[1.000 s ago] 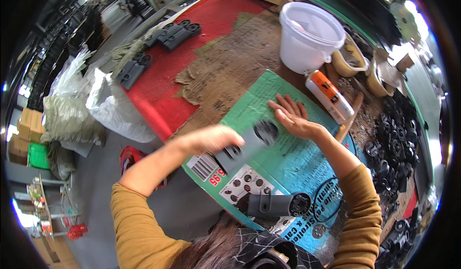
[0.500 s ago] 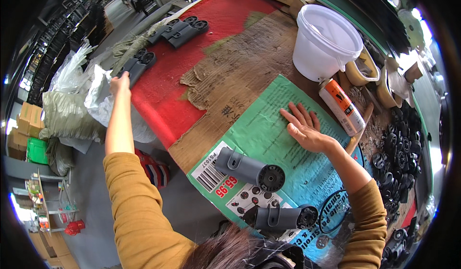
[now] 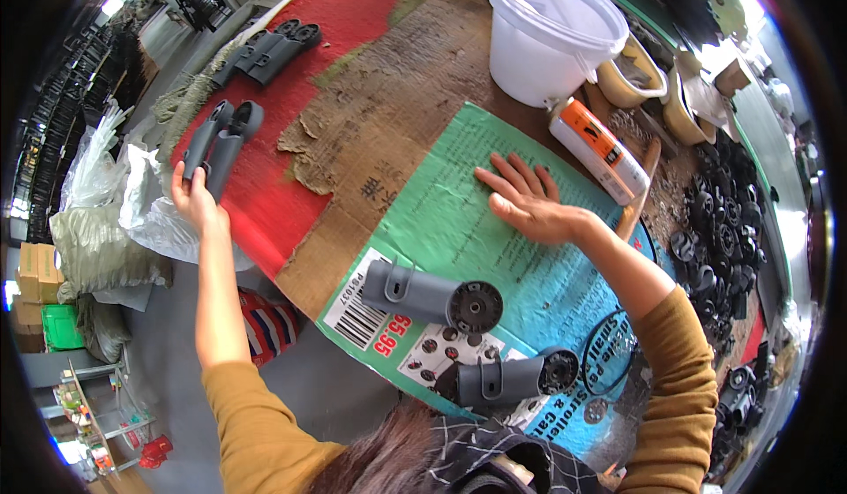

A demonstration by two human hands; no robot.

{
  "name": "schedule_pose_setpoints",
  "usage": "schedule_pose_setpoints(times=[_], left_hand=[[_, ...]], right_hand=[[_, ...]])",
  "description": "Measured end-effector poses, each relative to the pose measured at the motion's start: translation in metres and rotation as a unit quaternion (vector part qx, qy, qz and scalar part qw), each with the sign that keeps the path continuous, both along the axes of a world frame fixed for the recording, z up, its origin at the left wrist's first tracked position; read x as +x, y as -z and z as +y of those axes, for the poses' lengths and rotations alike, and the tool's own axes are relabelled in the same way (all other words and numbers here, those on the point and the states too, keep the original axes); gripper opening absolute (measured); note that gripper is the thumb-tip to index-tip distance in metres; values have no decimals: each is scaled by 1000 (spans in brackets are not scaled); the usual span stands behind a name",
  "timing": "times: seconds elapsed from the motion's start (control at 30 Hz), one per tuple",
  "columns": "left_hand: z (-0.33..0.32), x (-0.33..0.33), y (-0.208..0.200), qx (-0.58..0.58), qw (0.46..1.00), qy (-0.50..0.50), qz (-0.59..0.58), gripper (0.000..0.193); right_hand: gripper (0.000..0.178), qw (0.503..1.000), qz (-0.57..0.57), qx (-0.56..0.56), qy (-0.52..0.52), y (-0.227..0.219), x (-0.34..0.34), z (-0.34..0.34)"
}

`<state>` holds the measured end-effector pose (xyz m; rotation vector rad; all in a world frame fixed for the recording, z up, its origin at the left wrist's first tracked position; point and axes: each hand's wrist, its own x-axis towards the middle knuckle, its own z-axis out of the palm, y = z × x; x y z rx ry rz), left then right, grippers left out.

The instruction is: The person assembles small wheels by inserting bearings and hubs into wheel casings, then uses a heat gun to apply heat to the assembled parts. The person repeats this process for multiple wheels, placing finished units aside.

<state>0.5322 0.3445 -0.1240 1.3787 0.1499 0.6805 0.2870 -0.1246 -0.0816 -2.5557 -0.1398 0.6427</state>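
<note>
At the far left of the table, my left hand [image 3: 196,198] is closed on the lower end of a grey plastic tube-shaped part [image 3: 205,145]. A second grey part [image 3: 231,145] with a rounded end lies right against it; whether my fingers hold that one too I cannot tell. My right hand [image 3: 529,203] lies flat with fingers spread on a green and blue printed cardboard sheet [image 3: 441,203]. Nearer to me on that sheet rest a grey tube part with a round black hub [image 3: 423,295] and a similar hubbed part [image 3: 512,377].
Further grey hubbed parts [image 3: 269,53] stand on the red tabletop [image 3: 291,123]. A white plastic bucket [image 3: 551,44], an orange and white spray can [image 3: 600,150] and a wooden handle [image 3: 641,190] lie right. Many black parts [image 3: 723,220] are heaped at the right edge.
My left hand's grip shows more clearly, and the grey parts there have turned, their hub faces no longer toward me. The whole view has shifted; my right hand stays flat on the cardboard.
</note>
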Motion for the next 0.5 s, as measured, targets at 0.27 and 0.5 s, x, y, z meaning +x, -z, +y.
schedule_pose_setpoints(times=[0.27,0.5], left_hand=[[-139,-191,-18,245,950,172,84,35],[-164,-309,-43,53,921,361,138,47]], right_hand=[[77,998,-12,36,45,7,0,0],[73,995,-75,22,57,16,-5,4]])
